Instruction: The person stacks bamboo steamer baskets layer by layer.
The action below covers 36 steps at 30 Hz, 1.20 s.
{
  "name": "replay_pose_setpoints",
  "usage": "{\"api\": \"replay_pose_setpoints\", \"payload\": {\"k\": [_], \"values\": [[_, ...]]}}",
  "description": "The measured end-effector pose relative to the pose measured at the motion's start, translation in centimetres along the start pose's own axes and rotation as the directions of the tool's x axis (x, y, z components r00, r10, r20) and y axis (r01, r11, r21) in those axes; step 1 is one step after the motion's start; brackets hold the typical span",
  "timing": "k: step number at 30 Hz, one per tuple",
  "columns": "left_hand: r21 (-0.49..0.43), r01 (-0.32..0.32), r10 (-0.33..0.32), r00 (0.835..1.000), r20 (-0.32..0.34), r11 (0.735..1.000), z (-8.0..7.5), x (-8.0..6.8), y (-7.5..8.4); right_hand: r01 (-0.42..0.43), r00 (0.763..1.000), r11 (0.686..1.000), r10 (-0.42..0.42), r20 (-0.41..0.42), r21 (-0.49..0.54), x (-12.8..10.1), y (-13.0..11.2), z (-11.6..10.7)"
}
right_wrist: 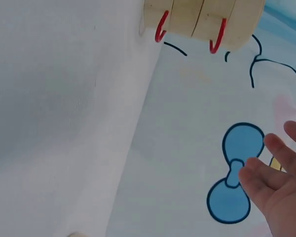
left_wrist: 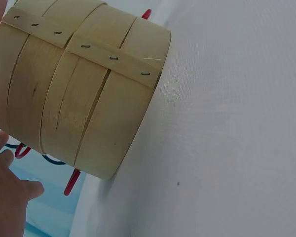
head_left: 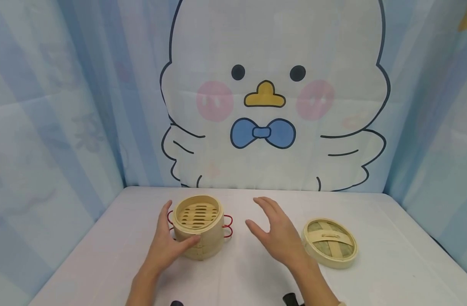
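Observation:
A small stacked bamboo steamer (head_left: 208, 242) with a slatted top and red loop handles stands upright on the white table. My left hand (head_left: 165, 246) is spread around its left side, thumb overlapping the front wall and fingers straight beside the left handles. In the left wrist view, the fingers (left_wrist: 7, 192) are next to the stapled bamboo wall (left_wrist: 89, 89). To the steamer's right, my right hand (head_left: 281, 238) hovers above the table, holding nothing, fingers apart and pointing toward the steamer. A round woven bamboo lid (head_left: 330, 243) lies beyond the right wrist.
The white tabletop (head_left: 390, 255) ends at a light blue curtain (head_left: 141, 140) printed with a large white cartoon bird. More curtain hangs at both sides. Black pieces (head_left: 291, 298) show near the wrists at the bottom edge of the head view.

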<state>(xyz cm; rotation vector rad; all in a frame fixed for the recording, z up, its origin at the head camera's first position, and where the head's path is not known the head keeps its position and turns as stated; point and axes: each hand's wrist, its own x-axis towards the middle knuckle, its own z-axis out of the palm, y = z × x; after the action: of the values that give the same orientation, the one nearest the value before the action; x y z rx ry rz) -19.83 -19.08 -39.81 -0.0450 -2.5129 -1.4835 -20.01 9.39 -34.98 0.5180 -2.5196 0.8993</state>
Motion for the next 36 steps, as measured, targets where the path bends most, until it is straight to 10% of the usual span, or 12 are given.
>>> {"api": "replay_pose_setpoints", "payload": {"k": [18, 36], "values": [[-0.022, -0.053, 0.052, 0.998, -0.026, 0.998, 1.3, 0.1, 0.2, -0.205, 0.978, 0.978, 0.203, -0.049, -0.048, -3.1, 6.9, -7.6], [-0.021, -0.05, 0.049, 0.997, -0.053, 0.999, 1.0, -0.2, -0.1, -0.454, 0.889, 0.887, 0.458, 0.025, -0.089, -4.0, 11.6, -11.4]]}}
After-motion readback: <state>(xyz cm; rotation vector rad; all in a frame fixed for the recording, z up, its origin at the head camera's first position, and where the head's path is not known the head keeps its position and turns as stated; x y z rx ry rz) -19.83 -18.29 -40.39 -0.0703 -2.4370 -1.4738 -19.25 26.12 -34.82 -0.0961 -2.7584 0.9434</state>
